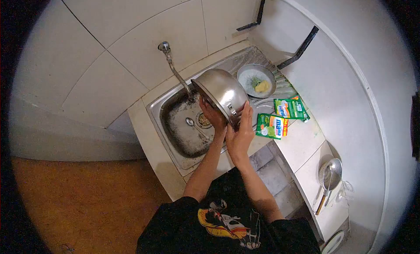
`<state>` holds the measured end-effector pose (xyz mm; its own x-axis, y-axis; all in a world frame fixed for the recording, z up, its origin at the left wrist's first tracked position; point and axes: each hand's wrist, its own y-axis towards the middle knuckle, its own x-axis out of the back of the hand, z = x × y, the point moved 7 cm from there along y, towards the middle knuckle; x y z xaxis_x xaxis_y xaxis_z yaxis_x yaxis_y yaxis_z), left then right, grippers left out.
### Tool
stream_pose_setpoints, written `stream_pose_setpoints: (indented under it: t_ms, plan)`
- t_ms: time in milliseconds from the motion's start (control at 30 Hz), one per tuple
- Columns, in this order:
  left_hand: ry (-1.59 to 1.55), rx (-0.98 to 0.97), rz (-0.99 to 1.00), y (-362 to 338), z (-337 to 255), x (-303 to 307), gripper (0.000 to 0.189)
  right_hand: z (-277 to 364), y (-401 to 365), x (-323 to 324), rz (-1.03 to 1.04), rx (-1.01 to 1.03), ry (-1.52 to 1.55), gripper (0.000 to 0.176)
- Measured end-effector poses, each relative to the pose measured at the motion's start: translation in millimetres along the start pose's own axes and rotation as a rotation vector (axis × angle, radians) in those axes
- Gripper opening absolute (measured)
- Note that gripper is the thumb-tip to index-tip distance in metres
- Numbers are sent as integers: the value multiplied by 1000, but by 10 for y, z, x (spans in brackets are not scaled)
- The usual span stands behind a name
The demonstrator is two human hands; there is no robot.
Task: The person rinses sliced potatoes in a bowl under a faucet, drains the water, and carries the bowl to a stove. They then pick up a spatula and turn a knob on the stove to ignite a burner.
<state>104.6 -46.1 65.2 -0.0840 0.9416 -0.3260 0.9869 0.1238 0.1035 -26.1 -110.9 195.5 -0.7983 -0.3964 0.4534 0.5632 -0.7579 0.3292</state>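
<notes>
A shiny metal wok (225, 87) is tipped on its side over the right part of the sink (177, 130), its rounded underside facing up and right. My left hand (213, 116) grips the near part of its rim, with the fingers at the mouth side. My right hand (240, 133) holds the outside near the riveted handle bracket, fingers lying along the metal. The wok's inside is mostly hidden from me. Just left of its rim, the tap (173, 70) reaches down into the sink. A spoon (197, 127) lies on the basin floor by the drain.
On the drainboard stands a round pan (257, 80) with whitish suds and a yellow sponge (262, 86). Two green detergent packets (272, 126) lie beside it. Farther right, a ladle-like strainer (330, 175) and a clear glass (346, 190) rest on the tiled counter (302, 144).
</notes>
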Motion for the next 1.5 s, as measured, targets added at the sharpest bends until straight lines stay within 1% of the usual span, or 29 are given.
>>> stream_pose_setpoints:
  t_ms: [33, 100, 133, 300, 400, 800, 933, 1233, 1500]
  plan:
    - [3, 1, 1, -4, -2, -7, 44, 1, -5, 6, 1, -3, 0, 79]
    - [-141, 92, -27, -11, 68, -30, 46, 15, -1, 13, 27, -1, -7, 79]
    - [-141, 93, -26, -10, 72, -25, 46, 10, -6, 4, 26, -3, -8, 79]
    - [43, -95, 20, 2, -66, -30, 49, -16, -12, -23, 17, -13, -23, 80]
    - [65, -123, 32, -19, -52, -30, 49, -14, -14, -26, 22, -3, -9, 81]
    - [37, -107, 90, -116, 75, -16, 50, -23, -41, -42, 64, -16, -21, 84]
    - [35, -101, 101, -99, 98, -19, 50, -42, -41, -41, 42, -10, 25, 84]
    - [22, -93, 125, -102, 124, -26, 51, -45, -49, -32, 25, 8, -14, 82]
    - [9, -82, 150, -142, 161, -67, 52, -52, -46, -10, 36, -20, -37, 85]
